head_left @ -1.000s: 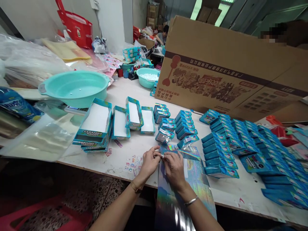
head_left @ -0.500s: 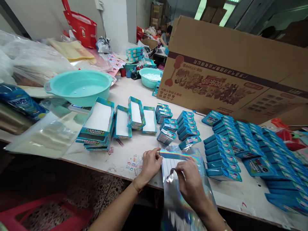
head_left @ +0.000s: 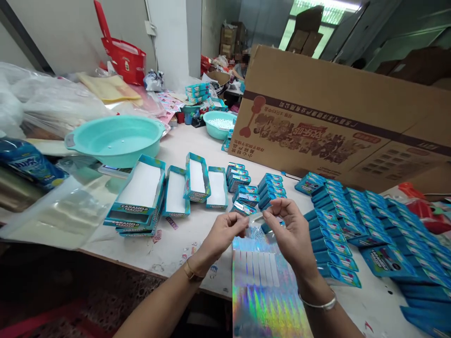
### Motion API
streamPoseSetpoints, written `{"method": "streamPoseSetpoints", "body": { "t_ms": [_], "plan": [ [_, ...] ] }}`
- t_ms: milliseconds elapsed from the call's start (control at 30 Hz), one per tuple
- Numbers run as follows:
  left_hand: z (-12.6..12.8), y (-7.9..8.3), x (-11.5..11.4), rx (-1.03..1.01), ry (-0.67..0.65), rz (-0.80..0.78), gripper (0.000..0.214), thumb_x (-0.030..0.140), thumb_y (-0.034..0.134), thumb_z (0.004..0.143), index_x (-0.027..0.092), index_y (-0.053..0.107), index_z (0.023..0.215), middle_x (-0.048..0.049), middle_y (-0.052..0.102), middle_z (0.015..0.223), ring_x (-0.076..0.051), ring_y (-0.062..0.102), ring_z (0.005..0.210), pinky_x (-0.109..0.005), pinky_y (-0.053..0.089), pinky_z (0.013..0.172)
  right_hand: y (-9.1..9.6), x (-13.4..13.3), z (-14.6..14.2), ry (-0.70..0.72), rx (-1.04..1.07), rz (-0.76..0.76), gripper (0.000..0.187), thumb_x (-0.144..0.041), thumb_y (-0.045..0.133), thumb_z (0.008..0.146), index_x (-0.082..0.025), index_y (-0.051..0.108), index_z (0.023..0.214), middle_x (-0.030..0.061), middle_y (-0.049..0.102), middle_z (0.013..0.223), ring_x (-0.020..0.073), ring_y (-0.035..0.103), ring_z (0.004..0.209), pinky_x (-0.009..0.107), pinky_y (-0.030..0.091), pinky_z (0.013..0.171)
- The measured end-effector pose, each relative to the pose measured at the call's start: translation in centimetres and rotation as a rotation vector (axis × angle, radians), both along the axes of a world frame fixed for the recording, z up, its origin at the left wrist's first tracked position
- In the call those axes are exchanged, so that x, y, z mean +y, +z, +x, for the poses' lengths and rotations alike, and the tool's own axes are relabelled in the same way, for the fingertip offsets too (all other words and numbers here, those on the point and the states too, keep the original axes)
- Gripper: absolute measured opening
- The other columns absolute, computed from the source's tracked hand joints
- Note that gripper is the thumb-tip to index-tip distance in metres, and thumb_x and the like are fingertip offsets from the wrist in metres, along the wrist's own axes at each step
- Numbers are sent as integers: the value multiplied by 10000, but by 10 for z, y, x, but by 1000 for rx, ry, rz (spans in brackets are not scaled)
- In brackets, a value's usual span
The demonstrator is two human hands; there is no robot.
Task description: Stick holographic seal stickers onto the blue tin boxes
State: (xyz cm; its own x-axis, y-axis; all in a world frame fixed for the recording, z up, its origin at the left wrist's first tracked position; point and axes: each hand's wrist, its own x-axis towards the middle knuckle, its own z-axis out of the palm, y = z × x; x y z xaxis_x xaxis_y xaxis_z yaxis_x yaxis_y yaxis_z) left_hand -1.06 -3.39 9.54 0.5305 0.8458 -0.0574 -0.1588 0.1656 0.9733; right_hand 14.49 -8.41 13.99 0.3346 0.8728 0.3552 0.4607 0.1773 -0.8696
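Observation:
Both hands are raised above the table's front edge, close together. My left hand [head_left: 227, 231] is closed, its thumb and fingertips pinching one end of a small see-through sticker strip [head_left: 258, 218]. The other end of the strip is between the thumb and forefinger of my right hand [head_left: 289, 230]. Below them a shiny rainbow sticker sheet [head_left: 262, 300] hangs over the edge, with a row of pale bare bands across its upper part. Just beyond my fingers stand small blue packs [head_left: 244, 207], partly hidden by the hands.
Rows of blue packs [head_left: 331, 234] fill the right side. Open display boxes [head_left: 141, 185] lined in white stand left of centre, behind them a large turquoise basin [head_left: 118, 136]. A big cardboard carton [head_left: 317, 117] blocks the back right. A person [head_left: 240, 70] sits far behind.
Both hands have risen off the sticker sheet, and the see-through strip is now stretched between them. The sheet, lifted and curled by my right hand before, now lies flatter.

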Motion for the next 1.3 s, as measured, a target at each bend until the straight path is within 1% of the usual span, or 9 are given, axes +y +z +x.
{"method": "streamPoseSetpoints", "body": {
  "t_ms": [100,267,467,633,767,967,1133,1233,1300],
  "plan": [
    [4,6,34,115,88,142,347,461,582,822,188,546,611,22,532,575,-120,484,569,-247,389,575,-10,31,-1,-90,-20,42,176,-315,636,837,-221,555,962,-21,582,756,161,569,707,315,470,698],
    [14,16,88,562,177,429,258,270,503,840,190,569,603,18,564,585,-134,487,582,-245,326,550,-35,85,4,-262,-175,72,168,-295,567,809,-212,566,955,-8,610,747,187,577,726,353,448,765],
    [23,11,113,780,151,513,265,216,496,852,194,595,608,-15,632,632,-177,561,646,-271,309,580,-56,116,12,-310,-342,-53,198,-269,467,803,-205,575,956,2,625,736,204,584,735,333,414,740],
    [29,-6,122,824,169,505,246,201,504,837,190,606,613,-54,674,690,-210,604,719,-280,326,613,-68,125,15,-296,-426,-108,214,-224,447,794,-203,606,938,24,631,736,226,562,768,323,378,709],
    [35,-24,127,791,137,434,262,232,510,833,186,610,596,-32,668,652,-184,613,681,-254,368,593,-76,130,17,-299,-461,-128,221,-187,437,794,-207,626,907,31,598,713,241,527,808,323,376,720],
    [43,-46,130,770,127,336,311,255,471,870,169,661,640,-24,690,642,-156,639,627,-226,437,578,-82,135,24,-314,-472,-117,268,-159,494,745,-208,644,962,67,548,929,249,530,917,354,434,827],
    [41,-35,124,869,191,388,202,173,539,832,168,697,708,-81,740,763,-233,698,781,-279,484,691,-79,140,22,-283,-454,-71,331,-78,456,711,-207,658,938,73,525,929,253,554,921,378,466,857],
    [28,-20,108,920,237,476,234,94,558,812,141,712,982,-127,749,927,-282,694,936,-333,485,813,-60,126,30,-267,-436,-22,409,-38,427,692,-185,658,995,87,559,968,242,582,938,375,486,870],
    [16,-14,86,897,267,544,322,109,515,874,147,652,1163,-115,739,982,-260,688,948,-340,482,854,-42,100,44,-284,-432,22,440,-40,422,722,-174,640,1079,100,584,1048,238,583,1030,382,478,932]
  ]
}}
